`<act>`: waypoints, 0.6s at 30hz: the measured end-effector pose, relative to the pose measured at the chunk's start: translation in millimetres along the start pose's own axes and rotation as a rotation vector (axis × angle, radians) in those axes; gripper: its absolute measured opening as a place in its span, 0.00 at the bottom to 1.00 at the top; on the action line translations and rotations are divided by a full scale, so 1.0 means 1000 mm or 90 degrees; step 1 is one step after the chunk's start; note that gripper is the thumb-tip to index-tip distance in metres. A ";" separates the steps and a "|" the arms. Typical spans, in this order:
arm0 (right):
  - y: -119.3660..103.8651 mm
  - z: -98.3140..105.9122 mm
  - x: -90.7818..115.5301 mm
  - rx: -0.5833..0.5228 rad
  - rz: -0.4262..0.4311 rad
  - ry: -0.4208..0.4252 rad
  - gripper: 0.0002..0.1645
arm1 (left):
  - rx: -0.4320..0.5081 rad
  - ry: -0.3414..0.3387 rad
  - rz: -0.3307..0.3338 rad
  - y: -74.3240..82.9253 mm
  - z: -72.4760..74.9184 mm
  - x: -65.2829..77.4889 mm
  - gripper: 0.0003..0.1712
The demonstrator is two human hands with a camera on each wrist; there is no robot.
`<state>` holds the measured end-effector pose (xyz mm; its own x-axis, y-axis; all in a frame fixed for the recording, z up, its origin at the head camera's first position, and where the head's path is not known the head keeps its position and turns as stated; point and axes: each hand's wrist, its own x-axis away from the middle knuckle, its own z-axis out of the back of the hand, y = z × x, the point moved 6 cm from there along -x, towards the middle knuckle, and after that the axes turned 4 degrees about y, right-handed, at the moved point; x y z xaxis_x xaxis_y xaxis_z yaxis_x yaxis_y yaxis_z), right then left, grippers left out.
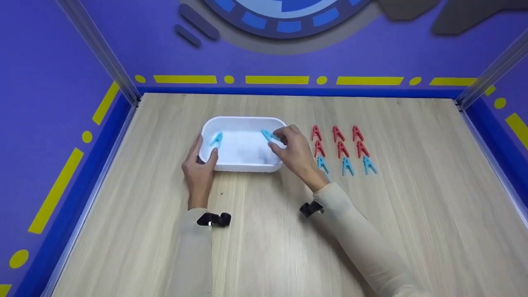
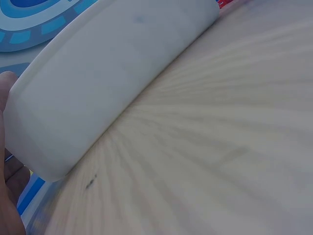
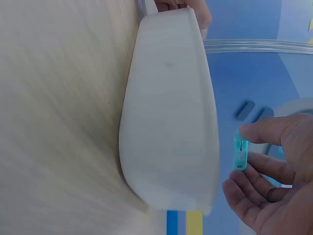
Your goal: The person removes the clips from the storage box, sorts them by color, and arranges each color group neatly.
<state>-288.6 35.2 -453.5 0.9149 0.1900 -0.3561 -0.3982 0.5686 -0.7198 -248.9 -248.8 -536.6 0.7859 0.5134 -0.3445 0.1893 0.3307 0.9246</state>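
A white plastic tray stands on the table, and my left hand grips its left end, thumb over the rim and fingers along the outer wall. Between thumb and fingers, my right hand pinches a light blue clothespin over the tray's right end. From the right wrist view, that clothespin is beyond the tray's rim, held at its ends. Another blue clothespin lies inside the tray at the left, close to my left thumb. The tray wall fills much of the left wrist view.
Right of the tray lie red clothespins in two rows, with blue clothespins in front of them. My right wrist partly covers another blue one. Blue printed panels wall in the wooden table at the back and sides.
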 end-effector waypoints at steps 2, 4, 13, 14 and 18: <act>0.005 0.010 0.005 -0.002 -0.002 0.010 0.18 | -0.003 0.001 -0.002 0.000 0.000 0.000 0.37; 0.010 0.018 0.010 -0.009 -0.007 0.021 0.18 | -0.005 0.002 -0.004 0.000 0.001 0.000 0.37; 0.033 0.051 0.034 -0.004 -0.034 0.046 0.18 | -0.005 0.005 0.001 0.002 0.002 0.000 0.37; 0.036 0.054 0.037 -0.001 -0.036 0.048 0.18 | -0.006 0.004 0.001 0.001 0.002 0.000 0.37; 0.050 0.071 0.048 -0.005 -0.049 0.063 0.17 | -0.008 0.000 -0.005 0.002 0.000 0.000 0.37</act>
<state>-260.2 129.6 -464.6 0.9319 0.0653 -0.3567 -0.3279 0.5716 -0.7521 -248.3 -248.7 -535.1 0.7846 0.5104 -0.3519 0.1884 0.3445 0.9197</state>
